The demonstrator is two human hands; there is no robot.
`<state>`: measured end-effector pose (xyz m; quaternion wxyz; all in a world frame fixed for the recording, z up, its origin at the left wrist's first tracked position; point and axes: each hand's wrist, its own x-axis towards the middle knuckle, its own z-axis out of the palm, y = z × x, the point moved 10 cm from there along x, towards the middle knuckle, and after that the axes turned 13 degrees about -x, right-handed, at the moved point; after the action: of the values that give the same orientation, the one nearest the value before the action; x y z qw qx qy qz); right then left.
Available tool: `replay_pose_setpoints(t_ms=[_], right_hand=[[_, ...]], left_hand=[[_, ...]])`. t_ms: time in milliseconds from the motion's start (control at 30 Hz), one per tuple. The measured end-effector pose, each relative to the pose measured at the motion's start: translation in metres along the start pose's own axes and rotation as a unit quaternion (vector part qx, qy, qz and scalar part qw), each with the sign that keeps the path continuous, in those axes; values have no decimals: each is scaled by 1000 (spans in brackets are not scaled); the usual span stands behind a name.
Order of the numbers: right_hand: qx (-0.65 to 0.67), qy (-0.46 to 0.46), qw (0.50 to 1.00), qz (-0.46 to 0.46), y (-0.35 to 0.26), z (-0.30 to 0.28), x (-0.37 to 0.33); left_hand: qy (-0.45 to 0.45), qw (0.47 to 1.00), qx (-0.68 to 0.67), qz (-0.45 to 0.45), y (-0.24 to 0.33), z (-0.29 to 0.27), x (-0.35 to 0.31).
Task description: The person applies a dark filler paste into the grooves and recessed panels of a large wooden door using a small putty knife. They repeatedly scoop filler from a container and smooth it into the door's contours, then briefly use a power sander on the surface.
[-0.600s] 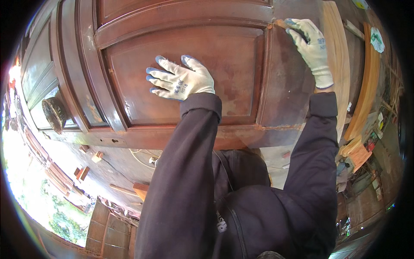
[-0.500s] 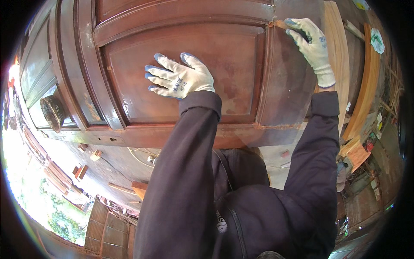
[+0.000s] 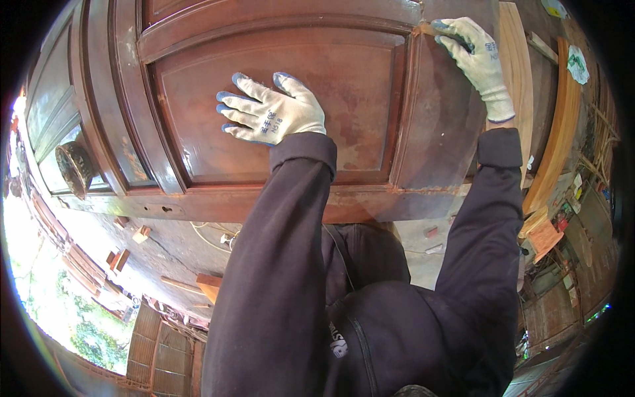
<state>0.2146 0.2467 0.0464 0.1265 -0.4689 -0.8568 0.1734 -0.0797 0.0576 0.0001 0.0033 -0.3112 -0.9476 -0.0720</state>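
Note:
Before me lies a reddish-brown panelled wooden door (image 3: 344, 73), its finish worn in patches. My left hand (image 3: 274, 109), in a white glove with blue fingertips, rests flat on the large panel with its fingers spread. My right hand (image 3: 475, 59), gloved alike, is at the panel's far right corner. Its thumb and fingers pinch a small brown piece (image 3: 423, 30) against the moulding joint. What that piece is made of is too small to tell.
A dark brown tape-like roll (image 3: 74, 170) stands on the door at the left. Pale wooden boards (image 3: 516, 73) lie along the right side. Wood blocks (image 3: 141, 233) and a thin hose (image 3: 210, 241) are on the floor below the door's near edge.
My right hand has shifted slightly up and away along the corner joint with the brown piece. The left hand stays flat on the panel; the whole view has shifted a little.

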Motion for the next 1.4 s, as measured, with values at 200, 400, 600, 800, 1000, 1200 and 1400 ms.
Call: replay_pose_setpoints(t_ms=[200,400,600,800,1000,1200,1400], right_hand=[[-42,-16,999,21,-3,-10,4],[-19,-20,1000,11,-14,-12,2],[48,-44,996,55,4,1,3],[-26,-40,998,29,-1,-2,6],[-104,-28,994,30,-8,-21,7],[-134,15,990,29,-48,-25,-9],[-88,31,993,67,-42,-13,-15]], left_hand=[[0,1000,-5,2,0,0,0],[-6,1000,-15,0,-1,-1,1],[-5,1000,-13,0,0,1,0],[-10,1000,-2,-4,-1,0,1],[-6,1000,-6,-1,-1,1,1],[-3,1000,-22,-4,-4,-1,1],[11,999,-43,8,-2,-1,0]])
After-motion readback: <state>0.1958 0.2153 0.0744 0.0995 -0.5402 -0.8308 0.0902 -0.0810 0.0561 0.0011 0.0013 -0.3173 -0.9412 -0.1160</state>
